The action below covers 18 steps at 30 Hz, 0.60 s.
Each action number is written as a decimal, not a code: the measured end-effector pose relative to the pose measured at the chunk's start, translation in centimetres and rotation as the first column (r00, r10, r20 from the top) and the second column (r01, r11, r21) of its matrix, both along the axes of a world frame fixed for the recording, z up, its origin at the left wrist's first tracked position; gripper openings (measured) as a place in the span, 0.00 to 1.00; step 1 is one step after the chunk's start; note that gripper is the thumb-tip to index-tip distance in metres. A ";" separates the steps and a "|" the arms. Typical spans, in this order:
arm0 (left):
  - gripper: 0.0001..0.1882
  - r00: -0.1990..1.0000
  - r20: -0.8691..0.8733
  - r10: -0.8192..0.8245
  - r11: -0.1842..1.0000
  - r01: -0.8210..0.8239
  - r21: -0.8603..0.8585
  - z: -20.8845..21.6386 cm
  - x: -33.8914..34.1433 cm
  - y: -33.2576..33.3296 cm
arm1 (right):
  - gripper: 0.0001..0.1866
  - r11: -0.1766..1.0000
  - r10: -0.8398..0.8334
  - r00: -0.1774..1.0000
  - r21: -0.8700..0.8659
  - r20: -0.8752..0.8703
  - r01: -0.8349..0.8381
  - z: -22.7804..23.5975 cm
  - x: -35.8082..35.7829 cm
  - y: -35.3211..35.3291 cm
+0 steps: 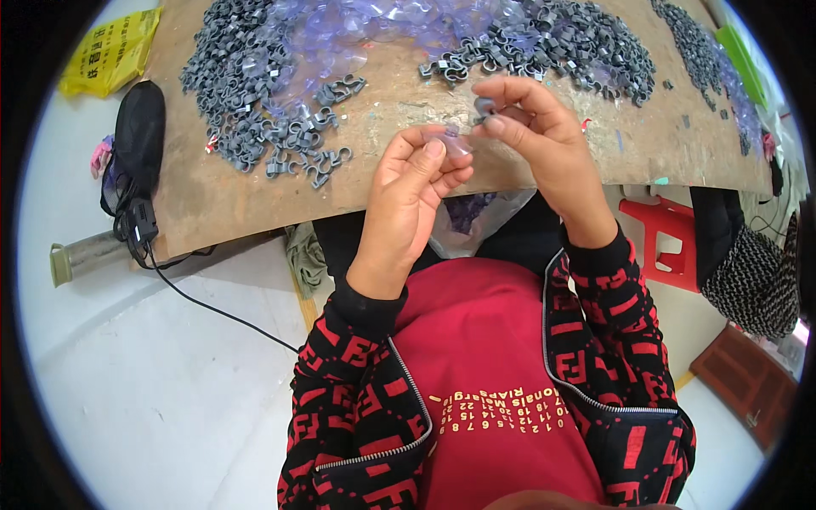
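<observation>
My left hand is closed on a clear, purple-tinted suction cup, pinching it between thumb and fingers with its knob pointing up. Close by on the right, my right hand pinches a small grey plastic clip between thumb and index finger. The clip and the cup are apart, both held above the near edge of the wooden table. Farther off lie a heap of grey clips on the left, another clip heap on the right, and purple suction cups between them.
A black cloth-like bundle with a cable sits at the table's left edge, near a yellow bag. Below the table hangs a clear plastic bag. To the right stands a red stool. More clips lie far right.
</observation>
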<state>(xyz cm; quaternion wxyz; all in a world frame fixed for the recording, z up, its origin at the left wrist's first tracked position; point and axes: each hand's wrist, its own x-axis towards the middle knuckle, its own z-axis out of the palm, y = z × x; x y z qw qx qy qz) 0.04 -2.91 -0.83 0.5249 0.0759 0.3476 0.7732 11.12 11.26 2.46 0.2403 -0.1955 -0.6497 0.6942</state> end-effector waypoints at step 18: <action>0.15 0.915 -0.402 -0.024 0.993 -0.024 -0.114 2.3 1.1 -0.1 | 0.12 0.993 0.078 0.994 -0.094 0.079 -0.071 -0.7 2.2 -0.7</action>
